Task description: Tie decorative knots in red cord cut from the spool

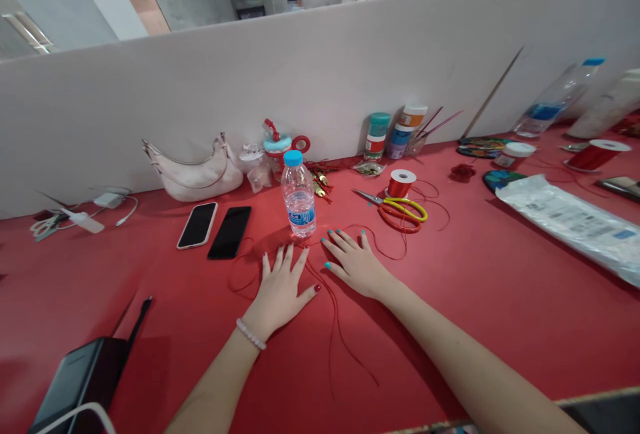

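Observation:
My left hand lies flat on the red table, fingers spread, with a bead bracelet at the wrist. My right hand rests flat beside it, fingers stretched out. Thin red cord runs between and under both hands and trails toward me. A water bottle with a blue cap stands just beyond my fingertips. Neither hand grips anything.
Two phones lie left of the bottle, a white handbag behind them. Scissors and a red cord spool sit to the right, paint jars by the partition. A plastic packet lies at right, a black device near left.

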Available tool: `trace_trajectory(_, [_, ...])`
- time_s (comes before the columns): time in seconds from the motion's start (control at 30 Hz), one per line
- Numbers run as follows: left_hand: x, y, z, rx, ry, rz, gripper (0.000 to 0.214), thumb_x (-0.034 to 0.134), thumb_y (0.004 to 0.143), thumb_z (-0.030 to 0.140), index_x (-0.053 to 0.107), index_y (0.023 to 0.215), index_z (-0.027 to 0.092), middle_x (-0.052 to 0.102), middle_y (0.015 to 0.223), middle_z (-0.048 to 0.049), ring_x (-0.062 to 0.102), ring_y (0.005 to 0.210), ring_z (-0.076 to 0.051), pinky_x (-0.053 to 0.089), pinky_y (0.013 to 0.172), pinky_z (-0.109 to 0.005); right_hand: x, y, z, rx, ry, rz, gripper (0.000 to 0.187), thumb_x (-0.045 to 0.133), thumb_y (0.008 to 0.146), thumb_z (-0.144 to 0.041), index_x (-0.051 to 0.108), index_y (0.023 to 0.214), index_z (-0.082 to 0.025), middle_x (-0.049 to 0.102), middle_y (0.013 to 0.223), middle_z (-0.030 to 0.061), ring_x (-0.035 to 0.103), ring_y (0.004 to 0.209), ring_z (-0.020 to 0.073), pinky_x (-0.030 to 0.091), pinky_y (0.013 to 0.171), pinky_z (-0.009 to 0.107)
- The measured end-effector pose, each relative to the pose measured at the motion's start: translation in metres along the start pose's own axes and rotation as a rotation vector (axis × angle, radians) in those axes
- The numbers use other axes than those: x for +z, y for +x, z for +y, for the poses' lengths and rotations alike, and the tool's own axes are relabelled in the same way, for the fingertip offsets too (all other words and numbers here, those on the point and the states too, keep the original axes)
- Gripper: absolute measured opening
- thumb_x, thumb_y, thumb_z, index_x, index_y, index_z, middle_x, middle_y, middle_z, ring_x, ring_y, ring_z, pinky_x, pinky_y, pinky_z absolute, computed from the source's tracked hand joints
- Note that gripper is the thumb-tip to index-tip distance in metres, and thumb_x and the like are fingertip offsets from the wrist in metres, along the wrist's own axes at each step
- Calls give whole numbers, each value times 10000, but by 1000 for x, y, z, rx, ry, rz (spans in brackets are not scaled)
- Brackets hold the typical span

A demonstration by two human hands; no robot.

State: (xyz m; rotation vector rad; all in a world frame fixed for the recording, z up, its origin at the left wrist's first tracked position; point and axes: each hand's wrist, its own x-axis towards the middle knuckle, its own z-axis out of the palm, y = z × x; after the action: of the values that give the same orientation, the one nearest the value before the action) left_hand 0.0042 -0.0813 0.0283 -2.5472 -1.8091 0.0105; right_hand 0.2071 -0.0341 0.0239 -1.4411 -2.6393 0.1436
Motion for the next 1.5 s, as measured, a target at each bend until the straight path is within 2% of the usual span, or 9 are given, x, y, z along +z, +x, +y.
trace_trajectory(0.1, [1, 1, 0, -28, 18, 26, 716, 368, 877, 558, 183, 1462, 188, 200, 1505, -212, 222, 1365, -376, 147, 1047, -650, 0, 0, 1, 1, 3, 2, 544, 309, 937, -467, 353, 1407, -197, 290, 1482, 115, 245, 1368, 288, 155, 1040, 664])
trace_trajectory(0.2, [0, 1, 0, -45, 17, 31, 691, 359, 887, 529, 191, 1460, 181, 182, 1520, -171, 209, 1371, -367, 143, 1046, -659, 1, 0, 1, -2, 4, 7, 546, 303, 938, -471, 357, 1405, -194, 290, 1482, 115, 242, 1369, 287, 156, 1041, 662])
trace_trajectory(0.37, [-4, 3, 0, -80, -6, -9, 684, 344, 899, 496, 166, 1461, 150, 233, 1507, -155, 225, 1371, -339, 140, 1039, -676, 0, 0, 0, 1, 7, 0, 548, 295, 940, -477, 351, 1409, -198, 285, 1483, 113, 238, 1371, 281, 149, 1045, 656])
trace_trajectory(0.67, [-6, 5, -3, -127, -30, 2, 624, 302, 927, 429, 144, 1464, 151, 307, 1480, -147, 254, 1364, -309, 169, 1046, -659, 1, 1, 0, 6, 11, -3, 552, 296, 938, -482, 351, 1409, -199, 285, 1484, 114, 236, 1371, 286, 143, 1044, 661])
trace_trajectory(0.93, [0, 5, -6, -146, 40, -16, 625, 352, 885, 539, 265, 1439, 264, 243, 1506, -154, 200, 1367, -395, 144, 1008, -701, -2, 0, -1, 2, 9, 3, 548, 294, 939, -477, 342, 1415, -208, 300, 1478, 116, 248, 1366, 294, 166, 1041, 658])
trace_trajectory(1.27, [-11, 3, -4, -158, 24, 24, 651, 303, 916, 466, 145, 1465, 153, 337, 1464, -154, 267, 1348, -340, 160, 1027, -684, -2, -1, -1, 2, 10, 5, 554, 294, 938, -482, 344, 1413, -203, 302, 1478, 123, 251, 1365, 294, 158, 1041, 659])
trace_trajectory(1.5, [-9, 4, -4, -174, 62, 12, 586, 291, 927, 443, 235, 1446, 176, 345, 1458, -163, 283, 1342, -343, 134, 1017, -699, -1, -1, 0, 4, 8, 11, 550, 298, 939, -480, 344, 1413, -207, 306, 1475, 121, 256, 1363, 292, 157, 1041, 659])
